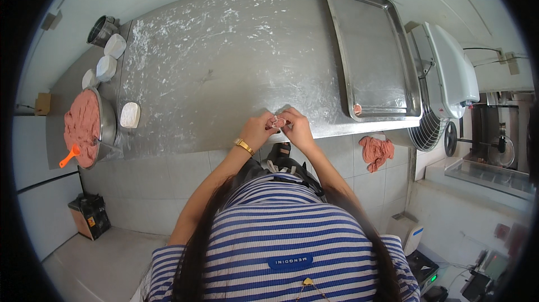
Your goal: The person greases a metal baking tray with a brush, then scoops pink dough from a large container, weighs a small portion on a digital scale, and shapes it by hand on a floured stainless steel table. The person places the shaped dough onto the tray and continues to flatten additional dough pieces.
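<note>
My left hand [256, 132], with a gold watch [244, 146] on its wrist, and my right hand [297, 129] meet at the near edge of the steel table. Between their fingertips is a small dumpling [277, 122]: a thin whitish wrapper around pink meat filling. Fingers of both hands close around it and partly cover it. To the left lies a stack of white wrappers [130, 115]. Beyond it a metal bowl [108, 119] holds a mound of pink minced meat [82, 122], and an orange spoon [69, 156] sticks out at the bowl's near side.
The steel table [224, 71] is dusted with flour. A large metal tray [370, 49] lies at right, with one small pink dumpling [357, 109] in its near corner. More wrapper stacks [106, 68] and a dark pot [103, 31] stand far left. A white machine [449, 69] stands beyond the tray.
</note>
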{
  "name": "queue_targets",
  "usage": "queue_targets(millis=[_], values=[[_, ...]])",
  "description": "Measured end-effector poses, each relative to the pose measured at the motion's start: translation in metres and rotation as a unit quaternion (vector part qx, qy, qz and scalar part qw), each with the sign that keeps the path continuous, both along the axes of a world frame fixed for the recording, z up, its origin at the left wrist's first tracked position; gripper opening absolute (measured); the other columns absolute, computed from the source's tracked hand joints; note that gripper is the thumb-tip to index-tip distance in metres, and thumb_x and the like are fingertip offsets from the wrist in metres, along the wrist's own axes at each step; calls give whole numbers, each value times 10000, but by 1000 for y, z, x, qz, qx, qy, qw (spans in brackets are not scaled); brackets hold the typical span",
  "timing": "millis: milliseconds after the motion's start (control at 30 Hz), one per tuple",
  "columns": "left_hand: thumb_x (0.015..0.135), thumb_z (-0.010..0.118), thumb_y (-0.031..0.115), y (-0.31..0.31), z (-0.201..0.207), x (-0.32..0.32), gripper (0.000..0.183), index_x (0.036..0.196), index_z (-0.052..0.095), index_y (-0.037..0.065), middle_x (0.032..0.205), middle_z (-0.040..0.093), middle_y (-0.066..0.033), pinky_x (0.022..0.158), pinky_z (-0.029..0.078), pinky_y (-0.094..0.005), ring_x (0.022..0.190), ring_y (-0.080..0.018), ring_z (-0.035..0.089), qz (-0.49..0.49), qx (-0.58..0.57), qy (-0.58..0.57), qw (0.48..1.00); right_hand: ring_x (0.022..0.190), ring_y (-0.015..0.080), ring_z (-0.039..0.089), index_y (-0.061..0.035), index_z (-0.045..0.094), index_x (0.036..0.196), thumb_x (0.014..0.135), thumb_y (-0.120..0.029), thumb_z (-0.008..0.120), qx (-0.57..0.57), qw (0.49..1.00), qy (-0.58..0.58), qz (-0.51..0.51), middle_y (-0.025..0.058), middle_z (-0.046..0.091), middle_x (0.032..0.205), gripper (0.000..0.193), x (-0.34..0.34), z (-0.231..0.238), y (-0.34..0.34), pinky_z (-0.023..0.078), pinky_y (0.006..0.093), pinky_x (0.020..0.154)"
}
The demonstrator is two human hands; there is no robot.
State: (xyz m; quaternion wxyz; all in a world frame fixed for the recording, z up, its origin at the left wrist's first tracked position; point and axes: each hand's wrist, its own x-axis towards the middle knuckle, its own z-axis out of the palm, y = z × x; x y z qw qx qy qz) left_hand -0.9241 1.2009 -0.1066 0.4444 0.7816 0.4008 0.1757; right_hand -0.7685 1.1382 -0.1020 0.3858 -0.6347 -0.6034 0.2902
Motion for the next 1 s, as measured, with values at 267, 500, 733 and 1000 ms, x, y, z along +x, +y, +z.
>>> queue_targets(millis=[267, 500, 733, 1000], values=[[688, 740, 101, 3, 2, 1, 250, 869, 572, 62, 715, 636, -94, 595, 502, -308, 627, -217, 632, -10, 86, -18, 996, 787, 300, 602, -19, 601, 1012, 626, 93, 645, -17, 1000, -10, -21, 126, 576, 921, 404, -1, 5, -2, 497, 348, 661], [714, 722, 112, 5, -2, -4, 183, 841, 603, 56, 730, 648, -89, 595, 498, -316, 650, -214, 645, -21, 8, -52, 998, 793, 298, 602, -25, 622, 976, 614, 95, 648, -34, 998, -3, -44, 123, 573, 892, 382, 0, 18, -1, 500, 352, 671], [692, 724, 64, 12, 2, -4, 209, 858, 601, 35, 822, 619, -114, 613, 506, -296, 723, -216, 643, -43, 38, -52, 997, 865, 315, 588, -33, 632, 952, 601, 102, 643, 15, 1000, -17, -21, 123, 579, 900, 376, 1, 8, 4, 487, 368, 728], [679, 712, -2, 15, -2, -2, 252, 892, 579, 19, 783, 628, -98, 656, 522, -289, 729, -204, 646, -35, 18, -37, 999, 856, 328, 586, -37, 619, 957, 606, 108, 618, 20, 999, -42, -3, 131, 576, 919, 379, -5, 12, 5, 485, 380, 716]])
